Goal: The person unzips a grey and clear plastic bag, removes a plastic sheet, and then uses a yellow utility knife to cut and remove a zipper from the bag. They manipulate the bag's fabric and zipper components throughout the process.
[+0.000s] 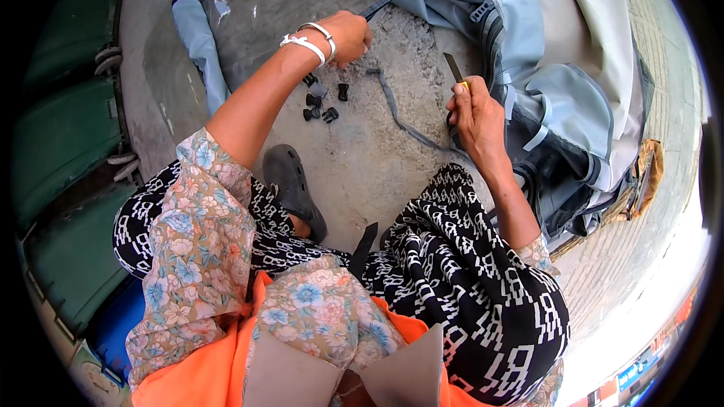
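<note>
My right hand grips a yellow-handled utility knife, its blade pointing up. My left hand, with white bands at the wrist, is curled downward near the clear plastic sheet; what its fingers hold, if anything, is hidden. Several small black plastic buckles lie on the concrete floor below that hand. A long grey strap snakes between my hands. To the right is a heap of grey-blue fabric with dark zips and mesh.
Green bins and a blue bin line the left side. A rolled grey-blue fabric edge lies at upper left. My dark clog rests on the floor. Brown cardboard-like material is at the right, beside pale ridged pavement.
</note>
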Tool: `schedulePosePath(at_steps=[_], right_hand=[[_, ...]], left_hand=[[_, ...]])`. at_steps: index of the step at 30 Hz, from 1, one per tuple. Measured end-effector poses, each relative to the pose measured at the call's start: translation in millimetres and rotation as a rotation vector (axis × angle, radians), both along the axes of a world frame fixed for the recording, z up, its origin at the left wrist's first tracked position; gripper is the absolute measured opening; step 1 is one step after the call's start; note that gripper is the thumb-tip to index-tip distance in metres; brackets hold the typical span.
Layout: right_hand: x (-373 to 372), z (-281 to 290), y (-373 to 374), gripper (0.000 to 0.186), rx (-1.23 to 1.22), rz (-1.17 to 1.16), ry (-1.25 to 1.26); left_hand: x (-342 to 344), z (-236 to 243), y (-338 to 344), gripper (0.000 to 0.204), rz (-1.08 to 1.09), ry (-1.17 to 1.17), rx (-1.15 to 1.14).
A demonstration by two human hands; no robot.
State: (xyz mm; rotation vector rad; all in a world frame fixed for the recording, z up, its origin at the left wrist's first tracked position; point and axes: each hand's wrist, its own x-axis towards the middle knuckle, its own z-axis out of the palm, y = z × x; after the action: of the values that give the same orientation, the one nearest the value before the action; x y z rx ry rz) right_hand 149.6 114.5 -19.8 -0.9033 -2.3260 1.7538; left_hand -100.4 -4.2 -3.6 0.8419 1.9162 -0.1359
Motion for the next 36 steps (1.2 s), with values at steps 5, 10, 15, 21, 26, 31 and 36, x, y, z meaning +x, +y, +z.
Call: schedulePosePath(at_steps=[5, 10, 15, 21, 26, 31, 36], right_hand=[[-18, -30, 50, 0.023, 0.24, 0.029, -0.034], [6, -30, 107, 0.018, 0.5, -0.074, 0.062], [13, -21, 105, 0.014, 0.414, -0.056, 0.116], [16, -7, 90, 0.019, 0.031, -0.19, 0.149], [12, 20, 85, 0.02, -0.187, -0.35, 0.184], [-7, 29, 90, 0.022, 0.135, -0.353, 0.164], [-32, -2, 119, 0.026, 0.278, -0.341, 0.124]], left_hand=[[3, -15, 34, 0.037, -0.085, 0.217, 0.483], [-9, -19, 42, 0.029, 0.085, 0.4, 0.519], [54, 15, 63, 0.026, 0.565, -0.134, 0.479], [80, 12, 102, 0.029, 0.611, 0.008, 0.748], [83, -10, 140, 0.066, 1.027, -0.329, 0.583], [92, -34, 137, 0.029, 1.186, -0.244, 0.662], [89, -27, 124, 0.021, 0.989, -0.147, 0.67]])
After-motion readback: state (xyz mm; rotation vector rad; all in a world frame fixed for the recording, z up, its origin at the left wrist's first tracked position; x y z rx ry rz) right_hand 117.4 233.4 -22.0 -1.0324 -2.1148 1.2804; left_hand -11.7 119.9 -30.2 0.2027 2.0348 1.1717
